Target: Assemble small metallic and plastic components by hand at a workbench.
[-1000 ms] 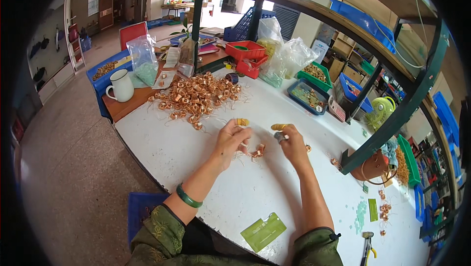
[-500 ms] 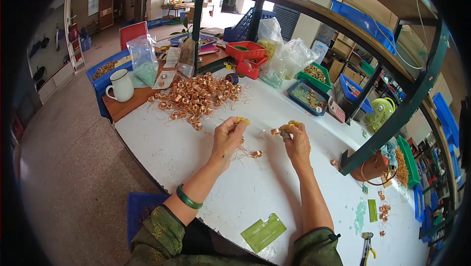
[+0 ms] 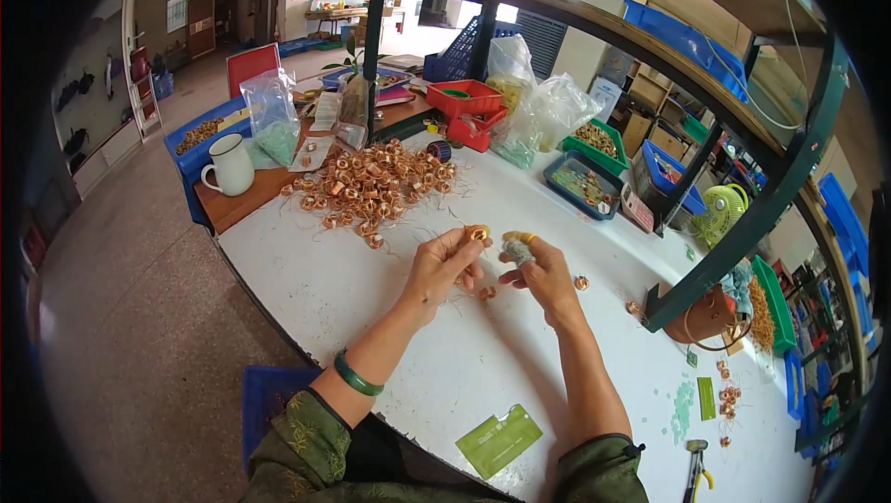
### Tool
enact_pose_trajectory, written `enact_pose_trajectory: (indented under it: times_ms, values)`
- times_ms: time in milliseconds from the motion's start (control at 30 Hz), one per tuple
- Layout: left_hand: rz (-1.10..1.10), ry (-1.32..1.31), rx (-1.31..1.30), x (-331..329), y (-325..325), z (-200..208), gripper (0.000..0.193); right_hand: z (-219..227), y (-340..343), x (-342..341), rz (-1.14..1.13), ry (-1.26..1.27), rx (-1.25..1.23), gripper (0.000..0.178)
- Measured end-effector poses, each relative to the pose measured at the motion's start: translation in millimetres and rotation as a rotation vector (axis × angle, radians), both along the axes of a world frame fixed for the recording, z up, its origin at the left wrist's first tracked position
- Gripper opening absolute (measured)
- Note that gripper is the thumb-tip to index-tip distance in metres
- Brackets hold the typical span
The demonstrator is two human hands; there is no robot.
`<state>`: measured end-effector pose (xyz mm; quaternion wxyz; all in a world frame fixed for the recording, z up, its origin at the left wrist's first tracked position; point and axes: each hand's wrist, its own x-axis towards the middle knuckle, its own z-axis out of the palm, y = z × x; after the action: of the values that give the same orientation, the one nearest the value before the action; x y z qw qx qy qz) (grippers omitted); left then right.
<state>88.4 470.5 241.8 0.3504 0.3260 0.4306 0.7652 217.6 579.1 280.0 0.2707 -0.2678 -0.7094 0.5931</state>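
"While the left hand (image 3: 436, 268) pinches a small ring-shaped coil of copper wire (image 3: 480, 235), how much of this work looks done?"

"Little, I'd judge, though nothing marks for certain which coils are finished. A large, tangled heap of copper-wire coils (image 3: 371, 186) lies toward the far left of the white worktop (image 3: 325, 290), and I take it to be waiting. A single loose copper coil (image 3: 582, 282) sits to the right of the right hand (image 3: 548, 280), and a small cluster of copper coils (image 3: 729, 397) lies farther right, near a narrow green rectangular card (image 3: 706, 398). Those few may be done."

"And the piece being handled?"

"Midway, by my reading. It's held up off the worktop, at the left fingertips and near the right ones, with another copper coil (image 3: 488, 292) lying nearer the wearer."

"Is the right hand gripping anything?"

"I can't tell. Its yellow finger cover (image 3: 520, 237) and grey thumb wrap (image 3: 516, 251) are close together, but anything between them is too small to make out. The left is clamped on its coil, thumb against forefinger."

"Which way does that coil point?"

"Its round opening faces roughly up at the wearer, so the axis through the hole runs that way. The ring looks nearly round, with no clear long axis. Its wire ends I can't follow."
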Motion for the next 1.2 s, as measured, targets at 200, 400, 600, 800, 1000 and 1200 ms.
enact_pose_trajectory:
  times_ms: [200,400,600,800,1000,1200]
  values:
    - [-0.111,0.076,-0.079,2,0,-1,0.017,0,6,3,-0.181,0.04,0.499,0.039]
    - [-0.103,0.187,-0.16,3,2,-9,0.016,-1,-7,-5,-0.083,0.221,0.453,0.039]
    - [-0.093,0.305,-0.237,9,0,-2,0.016,-2,-9,-7,-0.102,0.274,0.538,0.037]
    - [-0.12,0.395,-0.272,9,-2,-4,0.018,-5,-9,-8,-0.094,0.254,0.846,0.037]
    - [-0.129,0.37,-0.316,13,-3,3,0.019,-8,-11,-6,-0.216,0.117,1.177,0.038]
    - [-0.154,0.441,-0.301,10,-3,-1,0.019,-9,-10,-9,-0.215,0.087,1.261,0.036]
